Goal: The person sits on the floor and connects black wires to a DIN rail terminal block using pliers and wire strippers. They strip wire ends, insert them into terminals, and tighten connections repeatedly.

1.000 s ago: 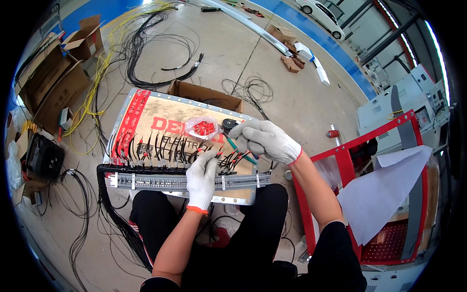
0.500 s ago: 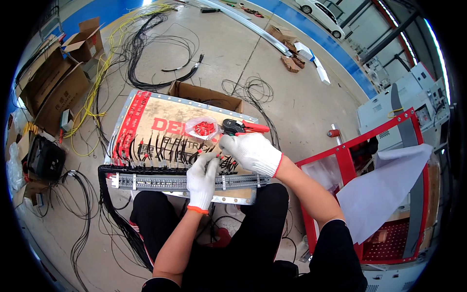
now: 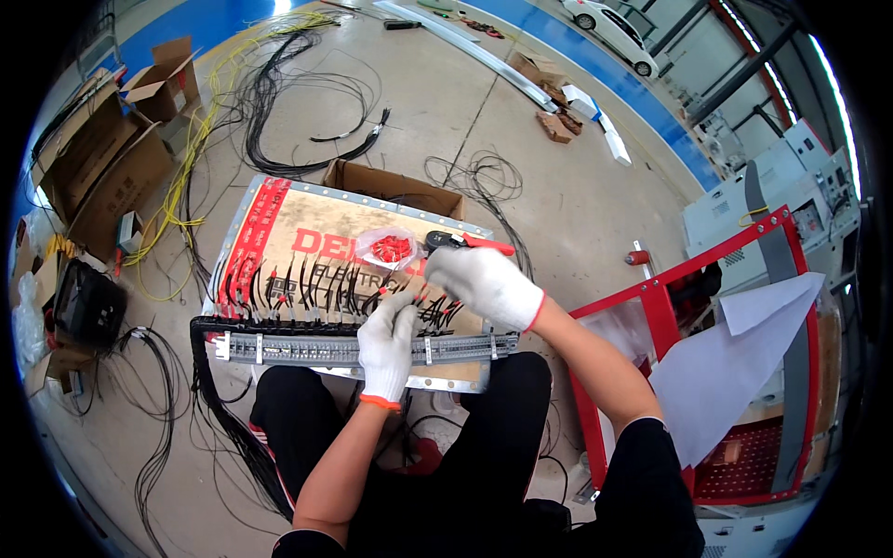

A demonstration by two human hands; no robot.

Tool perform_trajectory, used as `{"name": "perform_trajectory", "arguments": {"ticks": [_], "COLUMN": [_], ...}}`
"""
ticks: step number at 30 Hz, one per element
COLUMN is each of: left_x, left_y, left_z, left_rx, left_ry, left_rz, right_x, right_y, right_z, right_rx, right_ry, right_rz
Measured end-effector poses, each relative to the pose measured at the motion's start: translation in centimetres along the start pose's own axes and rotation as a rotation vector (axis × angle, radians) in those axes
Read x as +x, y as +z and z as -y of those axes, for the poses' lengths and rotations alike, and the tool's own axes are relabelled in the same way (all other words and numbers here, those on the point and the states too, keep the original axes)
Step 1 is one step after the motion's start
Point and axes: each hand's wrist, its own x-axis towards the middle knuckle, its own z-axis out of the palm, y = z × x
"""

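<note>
My left hand (image 3: pixel 386 342), in a white knit glove with an orange cuff, is closed in a pinch on a thin black wire (image 3: pixel 379 294) in the row above the terminal strip. My right hand (image 3: pixel 486 286), gloved in white, is raised over the right end of that row. Its fingers are curled together, and what they hold, if anything, is hidden. Just beyond it lie crimping pliers (image 3: pixel 445 239) with red handles, partly covered by the hand. A clear bag of small red wire terminals (image 3: pixel 389 248) sits to their left. The grey terminal strip (image 3: pixel 288 350) runs beneath my left wrist.
The wooden board (image 3: pixel 307 205) with a metal edge lies across my knees. A black cable bundle (image 3: pixel 200 367) bends down its left side. Behind it stands an open cardboard box (image 3: pixel 395 186). A red-framed cabinet (image 3: pixel 662 325) is at right; loose cables (image 3: pixel 265 121) cover the floor at far left.
My right hand has shifted slightly right and away from the left fingers, now covering more of the pliers. My left hand has stayed nearly in place.
</note>
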Motion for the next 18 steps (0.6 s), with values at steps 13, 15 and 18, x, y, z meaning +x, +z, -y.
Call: {"name": "perform_trajectory", "arguments": {"ticks": [13, 15, 18], "left_x": [-0.8, -1.2, -0.4], "left_y": [-4.8, -4.1, -3.4], "left_z": [-0.9, -0.9, -0.4], "left_rx": [0.573, 0.680, 0.749], "left_ry": [0.240, 0.228, 0.202], "left_rz": [-0.096, -0.098, -0.093], "right_x": [-1.7, -1.5, -1.5], "right_y": [-2.7, -2.4, -2.1], "right_z": [0.2, 0.4, 0.5], "right_rx": [1.411, 1.421, 1.419], "right_ry": [0.573, 0.533, 0.497], "right_rz": [0.096, 0.100, 0.106]}}
